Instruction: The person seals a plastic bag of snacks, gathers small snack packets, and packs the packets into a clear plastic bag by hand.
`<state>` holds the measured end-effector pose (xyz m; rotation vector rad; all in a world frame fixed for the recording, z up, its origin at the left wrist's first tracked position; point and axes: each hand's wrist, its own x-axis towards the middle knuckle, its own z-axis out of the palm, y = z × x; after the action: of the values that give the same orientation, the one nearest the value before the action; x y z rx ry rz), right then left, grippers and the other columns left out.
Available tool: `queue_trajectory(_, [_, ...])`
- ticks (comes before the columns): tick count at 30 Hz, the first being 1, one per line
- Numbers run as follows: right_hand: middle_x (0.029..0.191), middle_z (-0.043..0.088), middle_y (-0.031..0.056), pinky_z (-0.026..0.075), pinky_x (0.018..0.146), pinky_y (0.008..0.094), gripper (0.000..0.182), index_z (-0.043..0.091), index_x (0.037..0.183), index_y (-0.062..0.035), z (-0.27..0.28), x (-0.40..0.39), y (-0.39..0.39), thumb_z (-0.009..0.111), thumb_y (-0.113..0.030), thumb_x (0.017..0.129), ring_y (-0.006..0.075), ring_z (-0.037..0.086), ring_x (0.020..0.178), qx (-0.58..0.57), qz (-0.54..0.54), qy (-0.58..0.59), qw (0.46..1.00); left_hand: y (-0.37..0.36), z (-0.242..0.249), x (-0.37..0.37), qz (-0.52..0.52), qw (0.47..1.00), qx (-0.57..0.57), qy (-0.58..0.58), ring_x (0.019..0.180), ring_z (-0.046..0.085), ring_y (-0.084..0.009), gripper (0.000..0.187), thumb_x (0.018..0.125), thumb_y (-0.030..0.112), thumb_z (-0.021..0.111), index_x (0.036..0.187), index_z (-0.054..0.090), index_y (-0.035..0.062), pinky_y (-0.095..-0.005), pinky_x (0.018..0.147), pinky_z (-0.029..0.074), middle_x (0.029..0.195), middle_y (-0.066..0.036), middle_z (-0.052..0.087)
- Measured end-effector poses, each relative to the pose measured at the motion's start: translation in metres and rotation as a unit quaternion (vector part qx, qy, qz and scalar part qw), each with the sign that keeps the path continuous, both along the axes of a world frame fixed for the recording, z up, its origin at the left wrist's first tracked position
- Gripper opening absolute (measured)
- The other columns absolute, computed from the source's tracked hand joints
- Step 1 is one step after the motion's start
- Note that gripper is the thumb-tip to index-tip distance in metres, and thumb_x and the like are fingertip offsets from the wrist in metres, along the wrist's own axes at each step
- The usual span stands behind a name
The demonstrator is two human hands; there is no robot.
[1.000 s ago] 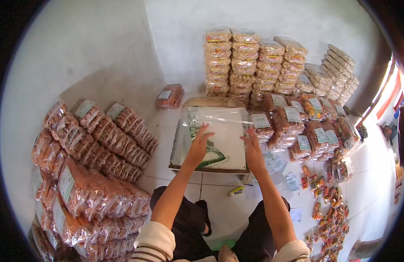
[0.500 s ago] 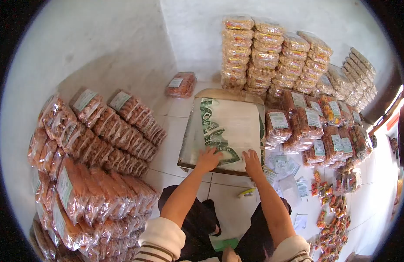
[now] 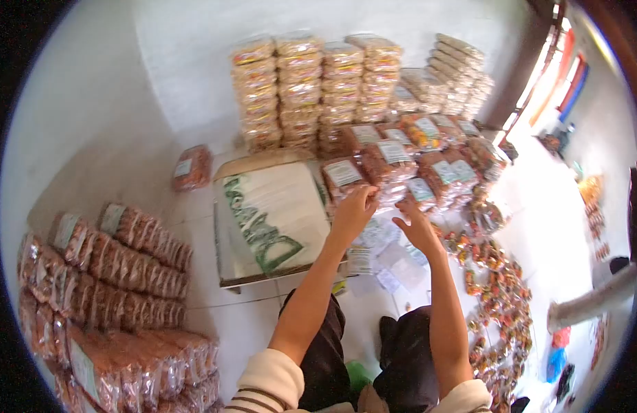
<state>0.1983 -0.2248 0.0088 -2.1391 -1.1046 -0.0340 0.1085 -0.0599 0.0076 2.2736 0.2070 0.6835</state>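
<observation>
My left hand (image 3: 357, 206) is raised at the right edge of the low table, its fingers bent together in front of a labelled brown pack (image 3: 343, 173); whether anything is between them is hidden. My right hand (image 3: 416, 224) is just right of it, fingers apart and empty, close to another labelled pack (image 3: 421, 191). On the low table (image 3: 229, 270) lies a flat white plastic sheet (image 3: 280, 199) with green print, which neither hand touches. Papers and clear plastic (image 3: 401, 261) lie on the floor below my hands.
Tall stacks of bagged snacks (image 3: 298, 89) stand against the wall. Piled brown packs (image 3: 125, 275) fill the left side, and a single pack (image 3: 192, 167) lies behind the table. Small colourful packets (image 3: 501, 303) cover floor at the right, near a grey pole (image 3: 593, 299).
Both hands have left the printed sheet and moved right, up to the labelled packs. The view has turned to the right, showing more floor and a bright doorway.
</observation>
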Motion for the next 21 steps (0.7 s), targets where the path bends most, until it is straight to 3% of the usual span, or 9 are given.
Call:
queue_trajectory(1, [0.101,0.057,0.0174,0.043,0.08,0.0366,0.034,0.053,0.108,-0.0033,0.024,-0.007,-0.021,0.059,-0.018,0.078,0.0284,0.055,0.095,-0.007,-0.045,0.066,0.997,-0.019,-0.008,0.018,-0.074,0.979,-0.162,-0.096,0.09,0.056,-0.023,0.031,0.078,0.022,0.058,0.105,0.052,0.0065,-0.0383,0.078,0.044,0.097,-0.01,0.056])
queue_trajectory(3, [0.098,0.06,0.0156,0.046,0.074,0.0336,0.03,0.054,0.106,-0.0038,0.046,-0.013,-0.068,0.058,-0.017,0.079,0.026,0.059,0.088,0.025,-0.114,0.134,0.984,-0.065,-0.027,0.047,-0.113,0.96,-0.217,-0.137,0.081,0.059,-0.0241,0.023,0.08,0.017,0.054,0.1,0.054,0.0066,-0.0335,0.072,0.045,0.093,-0.012,0.058])
queue_trajectory(5, [0.095,0.061,0.0147,0.047,0.073,0.0334,0.029,0.055,0.106,-0.0042,0.044,-0.008,-0.126,0.057,-0.017,0.08,0.0252,0.06,0.086,0.02,-0.157,0.089,0.983,-0.107,-0.049,0.064,-0.151,0.972,-0.18,-0.025,0.081,0.059,-0.0257,0.021,0.08,0.017,0.054,0.1,0.055,0.0089,-0.0355,0.071,0.046,0.093,-0.012,0.059])
queue_trajectory(6, [0.093,0.062,0.0138,0.047,0.072,0.0331,0.027,0.056,0.105,-0.0046,0.043,-0.011,-0.156,0.056,-0.017,0.081,0.0244,0.061,0.084,0.016,-0.162,0.056,0.985,-0.124,-0.069,0.072,-0.194,0.976,-0.096,0.009,0.08,0.059,-0.0265,0.02,0.08,0.017,0.053,0.098,0.056,0.0096,-0.0361,0.07,0.046,0.092,-0.012,0.059])
queue_trajectory(7, [0.091,0.062,0.0126,0.047,0.071,0.0325,0.024,0.056,0.104,-0.0051,0.046,-0.015,-0.184,0.054,-0.015,0.083,0.0216,0.061,0.083,0.03,-0.181,0.073,0.98,-0.138,-0.087,0.079,-0.23,0.972,-0.007,0.037,0.079,0.059,-0.0274,0.018,0.08,0.018,0.053,0.096,0.057,0.0103,-0.0368,0.069,0.046,0.091,-0.011,0.06])
queue_trajectory(11, [0.09,0.062,0.0096,0.049,0.067,0.0274,0.021,0.057,0.101,-0.001,0.018,-0.008,-0.298,0.051,-0.013,0.084,0.0167,0.06,0.083,0.169,-0.266,0.185,0.931,-0.186,-0.1,0.073,-0.389,0.918,0.052,0.054,0.079,0.058,-0.0275,0.013,0.08,0.016,0.052,0.089,0.059,0.0095,-0.0366,0.07,0.047,0.086,-0.01,0.061])
queue_trajectory(14, [0.089,0.062,0.008,0.049,0.066,0.0259,0.021,0.057,0.1,-0.0014,-0.053,0.004,-0.375,0.052,-0.014,0.083,0.0156,0.06,0.079,0.233,-0.348,0.238,0.876,-0.213,-0.086,0.074,-0.401,0.907,0.074,0.107,0.076,0.06,-0.0223,0.016,0.081,0.017,0.054,0.093,0.059,0.0066,-0.0325,0.069,0.047,0.087,-0.01,0.062])
queue_trajectory(18, [0.09,0.062,0.0073,0.048,0.067,0.0254,0.022,0.058,0.099,-0.0024,-0.14,0.005,-0.413,0.052,-0.014,0.081,0.0146,0.06,0.079,0.213,-0.465,0.351,0.785,-0.235,-0.151,0.11,-0.418,0.885,-0.026,0.203,0.077,0.06,-0.02,0.018,0.082,0.016,0.054,0.096,0.059,0.0074,-0.0311,0.071,0.047,0.092,-0.009,0.062])
queue_trajectory(21, [0.09,0.062,0.0088,0.047,0.069,0.0265,0.024,0.057,0.1,-0.0026,-0.233,0.01,-0.425,0.053,-0.015,0.081,0.0167,0.06,0.08,0.184,-0.465,0.326,0.803,-0.25,-0.194,0.136,-0.393,0.875,-0.049,0.278,0.084,0.059,-0.0178,0.021,0.082,0.016,0.053,0.1,0.058,0.0078,-0.0303,0.075,0.046,0.096,-0.008,0.06])
